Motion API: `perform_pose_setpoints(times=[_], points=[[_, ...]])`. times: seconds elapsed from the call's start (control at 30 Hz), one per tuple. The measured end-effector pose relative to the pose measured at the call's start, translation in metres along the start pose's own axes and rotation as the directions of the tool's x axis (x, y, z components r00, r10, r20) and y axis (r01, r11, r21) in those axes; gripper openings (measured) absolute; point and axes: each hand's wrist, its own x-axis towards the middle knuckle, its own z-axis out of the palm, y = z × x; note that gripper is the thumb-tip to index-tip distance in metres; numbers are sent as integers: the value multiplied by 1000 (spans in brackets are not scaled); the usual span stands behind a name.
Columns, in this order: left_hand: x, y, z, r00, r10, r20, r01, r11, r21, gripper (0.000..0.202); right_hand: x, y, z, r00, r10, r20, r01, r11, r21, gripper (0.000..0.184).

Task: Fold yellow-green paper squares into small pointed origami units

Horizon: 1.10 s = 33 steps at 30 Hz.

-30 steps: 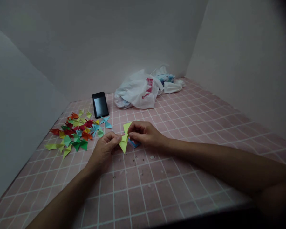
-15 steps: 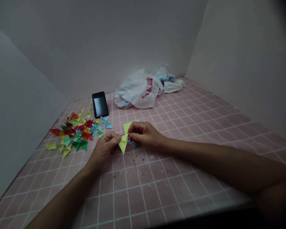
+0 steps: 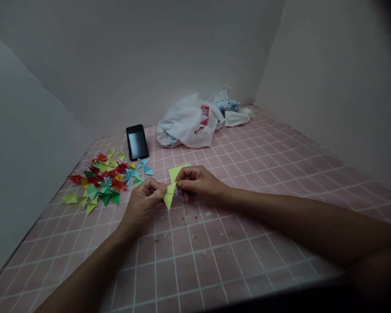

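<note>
Between my hands is a small folded yellow paper, a triangle with its tip pointing down toward me. My left hand pinches its left corner between thumb and fingers. The thumb and fingertips of my right hand close on its upper right corner. Just behind, partly covered by my right hand, lies a flat yellow paper sheet on the table. A bit of bluish paper peeks out under my right fingers, mostly hidden.
Left of my hands spreads a pile of folded paper pieces in several colours. A black phone-like device lies behind it. Farther back sit a white plastic bag and a blue-and-white packet. The pink checked tabletop meets walls.
Both hands have barely moved, keeping their pinch on the yellow paper. My left hand has shifted very slightly, and the paper's angle differs a little.
</note>
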Motion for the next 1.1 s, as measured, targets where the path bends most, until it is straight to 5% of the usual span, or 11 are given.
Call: perform_pose_setpoints(times=[0.37, 0.57, 1.1], points=[[0, 0, -1, 998, 69, 0, -68, 985, 159, 28, 0, 0, -5, 997, -10, 76, 16, 996, -84, 32], [-2, 0, 2, 994, 91, 53, -99, 980, 170, 28, 0, 1, -4, 992, 84, 95, -82, 996, -19, 26], [0, 1, -4, 994, 74, 74, -87, 979, 185, 23, 0, -2, -5, 996, 60, 72, -60, 998, -1, 24]])
